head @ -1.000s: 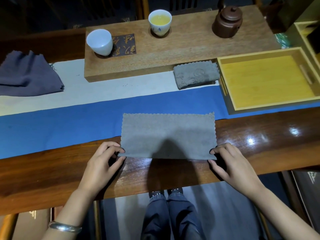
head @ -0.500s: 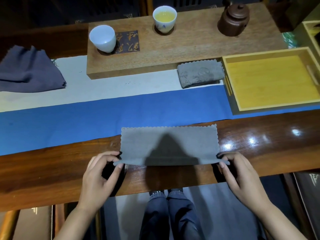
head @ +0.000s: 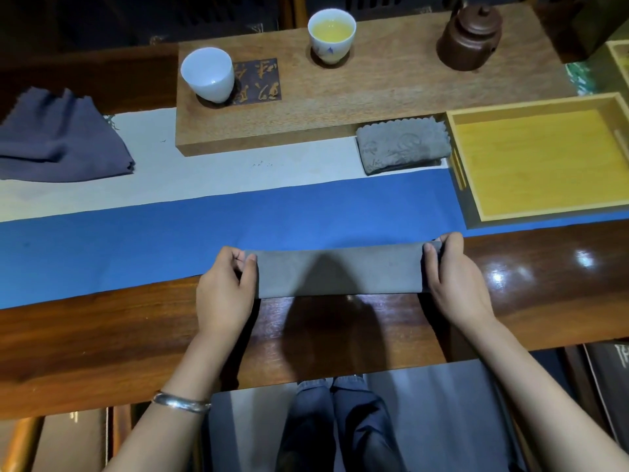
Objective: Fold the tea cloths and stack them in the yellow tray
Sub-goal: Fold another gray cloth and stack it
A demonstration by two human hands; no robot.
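A grey tea cloth (head: pixel 340 270) lies folded into a long narrow strip at the front of the table, half on the blue runner. My left hand (head: pixel 226 291) pinches its left end and my right hand (head: pixel 452 277) pinches its right end, at the far corners. Another grey tea cloth (head: pixel 403 148), folded, sits against the left side of the yellow tray (head: pixel 541 103), which holds nothing. A crumpled dark purple cloth (head: pixel 58 141) lies at the far left.
A raised wooden board (head: pixel 391 86) at the back carries a white cup (head: pixel 207 74), a cup of tea (head: pixel 332 34) and a brown teapot (head: pixel 471 37). A blue and white runner (head: pixel 136 233) covers the table's middle.
Both hands lifted the cloth's near edge and carried it forward onto the far edge, halving the cloth into a narrow strip.
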